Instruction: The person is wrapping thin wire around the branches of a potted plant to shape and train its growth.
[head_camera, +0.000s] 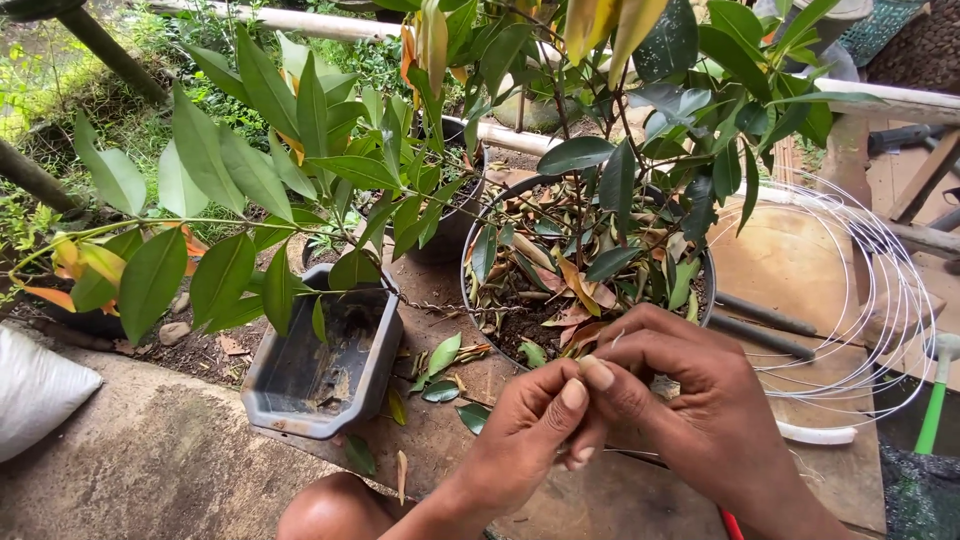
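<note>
Both hands, the left hand (520, 440) and right hand (690, 390), are bare (no gloves, rings or sleeves), with short, pale fingernails; a bare knee (335, 508) shows below.

A worn wooden table (440, 290) is carrying a round black pot (478, 300). A grey rectangular tray (300, 400) and fallen leaves (442, 352) are lying beside it.

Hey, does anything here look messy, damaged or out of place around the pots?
Yes. Green leaves lie scattered on the wooden board beside the round pot, and dry brown leaves litter its soil. The empty grey rectangular planter sits askew, overhanging the board's edge. A coil of white wire sprawls loose at right.
</note>
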